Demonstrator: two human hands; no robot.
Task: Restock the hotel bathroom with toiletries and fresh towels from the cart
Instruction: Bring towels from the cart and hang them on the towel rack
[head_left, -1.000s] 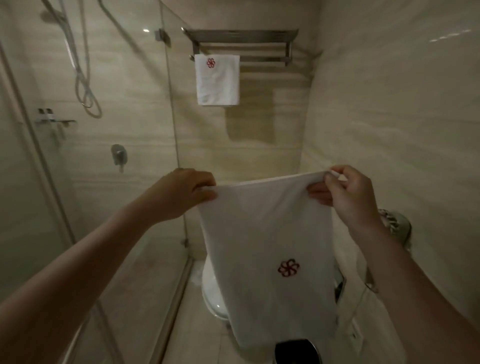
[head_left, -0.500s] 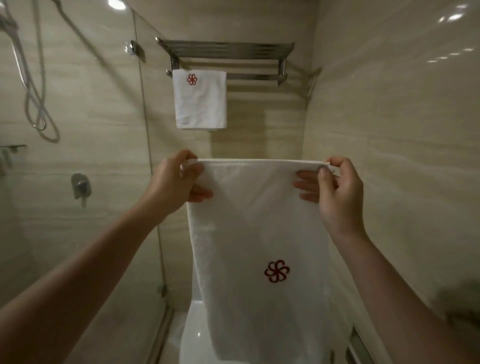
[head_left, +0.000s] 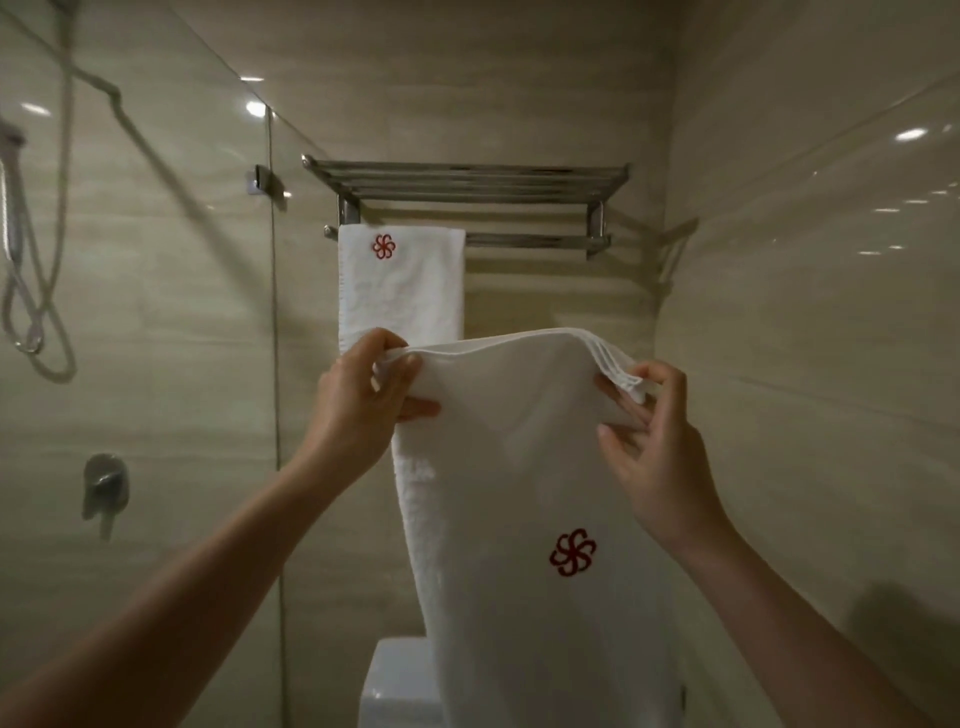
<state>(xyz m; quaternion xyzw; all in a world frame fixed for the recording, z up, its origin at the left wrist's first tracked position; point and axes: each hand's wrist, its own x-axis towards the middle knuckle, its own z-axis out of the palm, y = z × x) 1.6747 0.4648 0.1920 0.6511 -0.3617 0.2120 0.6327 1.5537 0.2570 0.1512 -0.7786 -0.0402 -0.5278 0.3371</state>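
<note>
Pinching the towel (head_left: 519, 467) by its top edge — left hand (head_left: 358, 410), right hand (head_left: 657, 467), both grips closed.

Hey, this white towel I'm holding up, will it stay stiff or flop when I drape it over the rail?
Probably floppy: the towel hangs limp below the left hand and right hand. Likely light, since finger pinches alone hold it. It should drape over the rail like the hung towel.

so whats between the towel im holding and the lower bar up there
Head view: bare wall tile on the right, the hung towel on the left.
</note>
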